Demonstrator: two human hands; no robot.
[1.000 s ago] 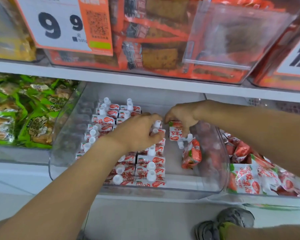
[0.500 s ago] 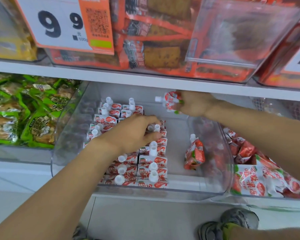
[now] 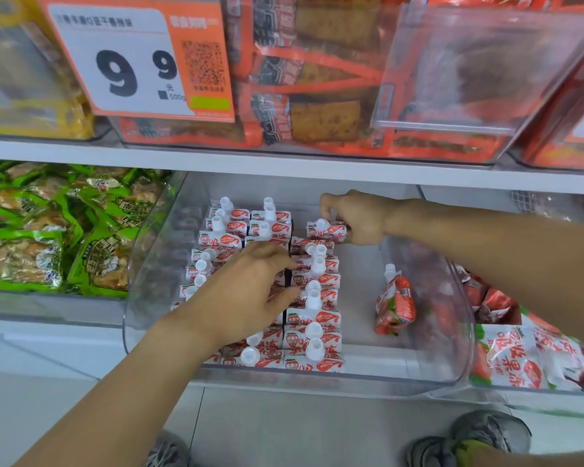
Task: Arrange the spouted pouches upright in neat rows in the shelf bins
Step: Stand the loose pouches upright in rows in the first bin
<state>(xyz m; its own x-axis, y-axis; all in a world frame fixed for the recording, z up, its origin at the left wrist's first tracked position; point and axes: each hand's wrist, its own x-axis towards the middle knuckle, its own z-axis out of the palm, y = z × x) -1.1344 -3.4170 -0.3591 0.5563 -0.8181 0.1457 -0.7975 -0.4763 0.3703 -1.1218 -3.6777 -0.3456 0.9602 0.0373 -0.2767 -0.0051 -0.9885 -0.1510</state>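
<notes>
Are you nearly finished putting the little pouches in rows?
Partly. Three rows of pouches already stand upright on the left of the clear bin. The right hand is setting one pouch at the back; the left hand steadies the rows. One loose pouch and a pile in the next bin remain.

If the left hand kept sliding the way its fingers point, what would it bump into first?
Probably the white-capped red-and-white spouted pouches of the third row, right at the fingertips of the left hand. Beyond them lies bare floor of the clear plastic bin. Depth is hard to judge.
</notes>
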